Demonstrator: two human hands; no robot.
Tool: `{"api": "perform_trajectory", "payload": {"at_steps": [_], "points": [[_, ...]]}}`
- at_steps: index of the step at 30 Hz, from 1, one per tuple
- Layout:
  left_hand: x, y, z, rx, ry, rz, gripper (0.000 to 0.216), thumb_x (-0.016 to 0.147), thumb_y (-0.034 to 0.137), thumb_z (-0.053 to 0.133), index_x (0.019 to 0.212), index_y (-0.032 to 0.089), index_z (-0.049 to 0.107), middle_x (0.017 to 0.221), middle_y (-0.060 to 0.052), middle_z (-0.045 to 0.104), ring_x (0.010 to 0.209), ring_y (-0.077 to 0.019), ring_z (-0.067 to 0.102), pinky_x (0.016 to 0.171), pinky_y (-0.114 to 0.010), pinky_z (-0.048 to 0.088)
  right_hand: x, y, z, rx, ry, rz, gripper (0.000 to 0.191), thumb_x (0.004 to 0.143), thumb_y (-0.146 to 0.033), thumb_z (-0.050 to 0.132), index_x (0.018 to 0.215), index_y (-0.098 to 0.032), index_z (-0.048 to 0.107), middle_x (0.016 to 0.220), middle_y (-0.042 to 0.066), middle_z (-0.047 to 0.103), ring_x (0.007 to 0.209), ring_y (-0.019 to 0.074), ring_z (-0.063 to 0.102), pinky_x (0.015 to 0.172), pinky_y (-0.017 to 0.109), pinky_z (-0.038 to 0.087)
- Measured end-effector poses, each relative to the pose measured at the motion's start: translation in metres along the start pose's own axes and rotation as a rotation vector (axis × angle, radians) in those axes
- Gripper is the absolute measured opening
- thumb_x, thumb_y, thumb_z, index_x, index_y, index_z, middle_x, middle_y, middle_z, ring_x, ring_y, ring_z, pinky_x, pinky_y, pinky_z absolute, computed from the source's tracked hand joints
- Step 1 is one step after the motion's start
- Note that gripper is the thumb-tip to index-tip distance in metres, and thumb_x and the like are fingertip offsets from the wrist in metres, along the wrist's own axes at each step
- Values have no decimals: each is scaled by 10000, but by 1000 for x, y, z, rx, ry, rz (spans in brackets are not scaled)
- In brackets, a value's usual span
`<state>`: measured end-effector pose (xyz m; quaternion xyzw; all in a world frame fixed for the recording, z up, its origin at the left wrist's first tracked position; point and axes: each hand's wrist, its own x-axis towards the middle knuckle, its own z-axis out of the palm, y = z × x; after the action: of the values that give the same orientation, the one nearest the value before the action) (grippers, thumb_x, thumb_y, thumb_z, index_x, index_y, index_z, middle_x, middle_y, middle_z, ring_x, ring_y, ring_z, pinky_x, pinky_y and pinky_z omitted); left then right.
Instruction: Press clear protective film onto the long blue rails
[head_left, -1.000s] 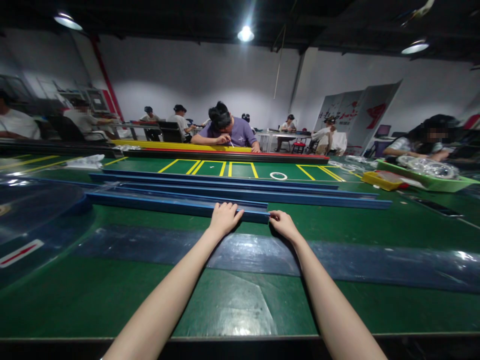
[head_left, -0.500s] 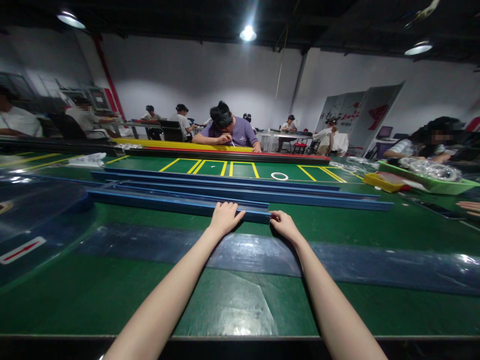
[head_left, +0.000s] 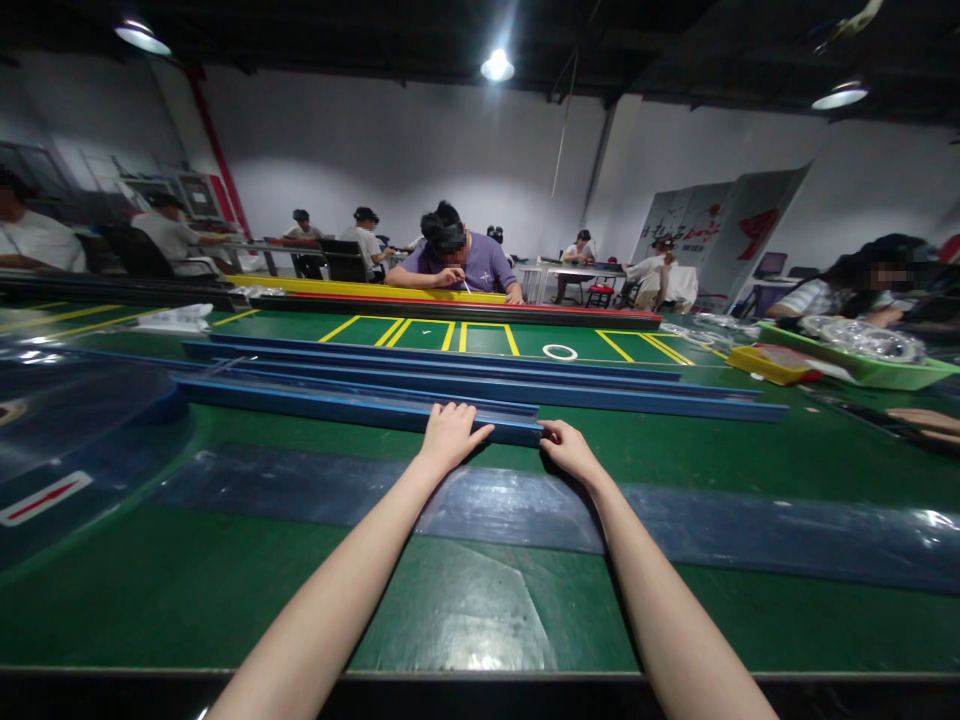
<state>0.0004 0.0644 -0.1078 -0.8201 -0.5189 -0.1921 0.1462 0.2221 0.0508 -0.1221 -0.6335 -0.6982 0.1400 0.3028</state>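
Observation:
A long blue channel-shaped rail (head_left: 337, 400) lies across the green table, nearest to me of several alike. My left hand (head_left: 450, 437) rests over its front wall close to the right end. The fingers reach over the top edge while the thumb points right along the front. At the rail's right end, my right hand (head_left: 568, 447) is closed, thumb and forefinger pinching the end corner. Whether a small part is between those fingertips is hidden. Behind it lie more blue rails (head_left: 600, 393), roughly parallel.
A clear plastic strip (head_left: 675, 520) crosses the table before me. Rolled clear sheet (head_left: 82, 430) lies left. A white ring (head_left: 559, 352), yellow tray (head_left: 772, 364) and green tray (head_left: 862, 368) are farther off. A co-worker's hand (head_left: 926, 422) is at right; another person (head_left: 480, 262) sits opposite.
My hands stay almost still on the rail. At the right, the co-worker's hand has moved left, over the dark flat device on the table.

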Motion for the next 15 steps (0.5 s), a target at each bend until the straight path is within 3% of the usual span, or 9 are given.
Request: {"api": "perform_trajectory", "payload": {"at_steps": [15], "points": [[2,-1,-2,-8,-37,-2,472,871,543,328,888,150,590,927,-96,649,914,-257,554,782,-379,335,1,0,0,-9,-19,2,336,746,-167,478,1027,-135,659,913,79,641,774,144,558,723,220,408]]}}
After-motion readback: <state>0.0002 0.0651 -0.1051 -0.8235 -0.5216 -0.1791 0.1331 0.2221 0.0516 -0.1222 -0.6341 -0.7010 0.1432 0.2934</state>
